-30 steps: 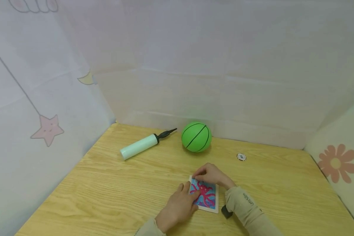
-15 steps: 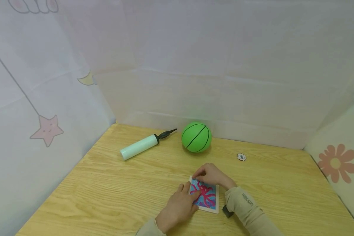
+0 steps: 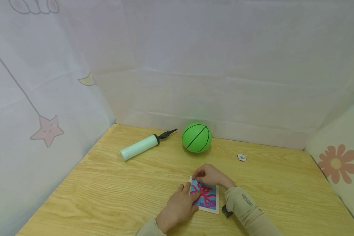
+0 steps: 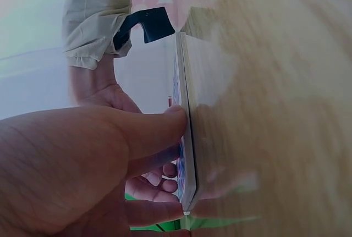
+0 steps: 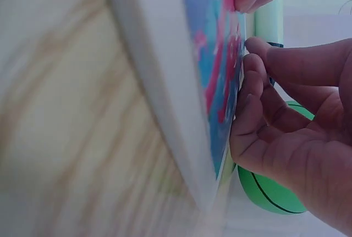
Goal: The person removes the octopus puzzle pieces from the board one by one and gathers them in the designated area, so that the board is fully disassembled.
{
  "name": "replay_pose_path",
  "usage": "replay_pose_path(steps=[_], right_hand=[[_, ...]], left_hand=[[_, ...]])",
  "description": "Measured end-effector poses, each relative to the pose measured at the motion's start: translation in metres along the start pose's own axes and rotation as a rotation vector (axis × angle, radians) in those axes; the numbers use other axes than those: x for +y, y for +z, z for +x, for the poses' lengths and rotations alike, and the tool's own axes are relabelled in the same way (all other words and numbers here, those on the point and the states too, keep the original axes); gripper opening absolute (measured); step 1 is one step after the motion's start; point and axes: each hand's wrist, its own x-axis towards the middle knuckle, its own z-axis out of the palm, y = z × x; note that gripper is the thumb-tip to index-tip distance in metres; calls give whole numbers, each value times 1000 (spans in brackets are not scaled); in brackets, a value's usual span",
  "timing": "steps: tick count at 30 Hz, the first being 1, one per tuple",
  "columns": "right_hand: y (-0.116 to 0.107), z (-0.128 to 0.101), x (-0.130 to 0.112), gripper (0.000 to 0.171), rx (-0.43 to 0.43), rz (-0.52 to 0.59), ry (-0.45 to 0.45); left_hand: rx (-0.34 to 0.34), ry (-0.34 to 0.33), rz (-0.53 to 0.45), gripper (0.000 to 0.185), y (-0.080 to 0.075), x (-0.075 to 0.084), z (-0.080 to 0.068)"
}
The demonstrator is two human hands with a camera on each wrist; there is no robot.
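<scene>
A small, thick picture board [image 3: 210, 201] with a pink octopus on blue and a white border lies flat on the table. My left hand [image 3: 178, 205] rests along its left side, index finger across the picture and thumb at the near edge. In the left wrist view the thumb presses the pale edge of the board [image 4: 188, 154]. My right hand [image 3: 210, 175] bends over the far left corner, with thumb and fingertips drawn together there. From the right wrist, the curled fingers [image 5: 250, 91] meet the picture face right at its edge; whatever lies between the fingertips is hidden.
Beyond the hands, a green ball [image 3: 196, 137] with black lines sits near the back cloth [image 3: 224, 82]. To its left lies a mint hand pump [image 3: 140, 147] with a black nozzle. A poker chip [image 3: 241, 157] lies right of the ball on the wooden table [image 3: 106, 193].
</scene>
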Motion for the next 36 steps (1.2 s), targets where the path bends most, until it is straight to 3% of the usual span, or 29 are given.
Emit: replay_pose_path(steps=[6, 16, 36], right_hand=[[1, 1, -1, 19, -6, 13, 7], [4, 1, -4, 19, -6, -59, 4], [7, 1, -7, 17, -2, -49, 43]], left_hand=[[6, 0, -4, 45, 2, -1, 0], [15, 3, 10, 45, 3, -1, 0], [11, -9, 10, 46, 0, 2, -2]])
